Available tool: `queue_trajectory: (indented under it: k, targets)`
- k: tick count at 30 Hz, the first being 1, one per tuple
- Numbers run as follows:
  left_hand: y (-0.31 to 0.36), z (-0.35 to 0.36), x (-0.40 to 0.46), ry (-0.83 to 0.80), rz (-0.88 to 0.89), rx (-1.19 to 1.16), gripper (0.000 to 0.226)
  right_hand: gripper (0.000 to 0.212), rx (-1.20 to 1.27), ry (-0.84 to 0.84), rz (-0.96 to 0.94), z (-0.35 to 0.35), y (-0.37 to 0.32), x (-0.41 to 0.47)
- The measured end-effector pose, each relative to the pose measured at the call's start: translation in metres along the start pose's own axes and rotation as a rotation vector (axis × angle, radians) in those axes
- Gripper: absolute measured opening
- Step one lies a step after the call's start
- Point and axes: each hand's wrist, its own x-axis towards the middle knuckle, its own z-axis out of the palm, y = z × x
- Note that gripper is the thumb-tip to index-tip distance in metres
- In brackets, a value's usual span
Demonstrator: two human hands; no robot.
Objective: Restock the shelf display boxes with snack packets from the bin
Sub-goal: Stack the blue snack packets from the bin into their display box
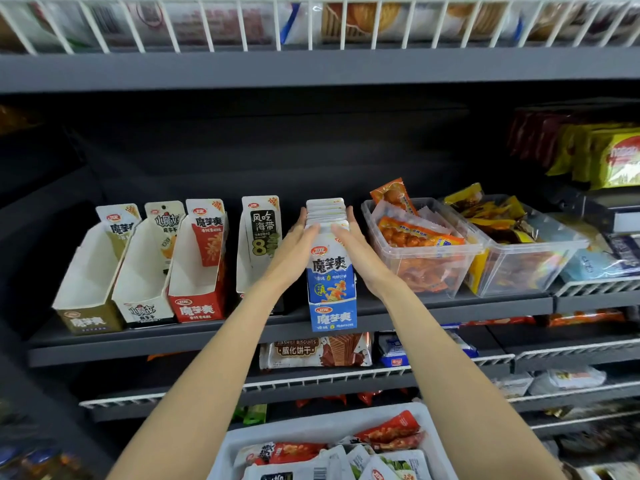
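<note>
both hands, left hand [300,237] and right hand [349,233], flank a row of blue packets [327,216] standing in the blue display box [333,299] on the shelf [207,337], fingers straight and pressing them together. this box looks filled; next likely calls for reaching back to the bin [311,432] below.

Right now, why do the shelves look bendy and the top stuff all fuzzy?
In the head view, the wide lens bows the shelf edge and wire rack; packets behind that rack are blurred, the corners go dark and smeary, while the blue display box between both hands stays sharp.
</note>
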Motion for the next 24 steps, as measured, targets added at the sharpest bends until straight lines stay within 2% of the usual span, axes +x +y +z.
queue_trajectory:
  k: [2, 4, 6, 8, 11, 14, 16, 19, 24]
  targets:
    - [0.000, 0.000, 0.008, 0.066, 0.051, 0.204, 0.049, 0.069, -0.202, 0.120, -0.003, 0.001, 0.001, 0.007]
    - [-0.001, 0.000, 0.016, 0.099, 0.066, 0.366, 0.048, 0.060, -0.291, 0.227, -0.022, 0.002, -0.002, 0.016]
    - [0.001, -0.001, 0.021, 0.113, 0.071, 0.447, 0.049, 0.057, -0.347, 0.271, -0.081, 0.003, -0.003, 0.018]
    - [0.001, -0.001, 0.023, 0.160, 0.165, 0.474, 0.049, 0.054, -0.385, 0.282, -0.183, 0.004, -0.002, 0.019]
    - [-0.003, -0.001, 0.023, 0.193, 0.257, 0.396, 0.044, 0.043, -0.278, 0.208, -0.219, 0.003, 0.005, 0.027]
    - [-0.006, -0.002, 0.027, 0.056, 0.161, 0.167, 0.043, 0.043, -0.163, 0.129, -0.133, 0.000, 0.001, 0.038]
    - [-0.003, -0.003, 0.031, -0.026, 0.117, 0.096, 0.049, 0.045, -0.133, 0.130, -0.112, -0.004, 0.001, 0.045]
    - [0.000, -0.002, 0.040, -0.078, 0.065, 0.061, 0.055, 0.047, -0.196, 0.152, -0.086, -0.005, 0.002, 0.050]
    - [0.001, 0.003, 0.054, 0.034, -0.004, 0.167, 0.051, 0.049, -0.416, 0.162, -0.052, 0.000, 0.000, 0.060]
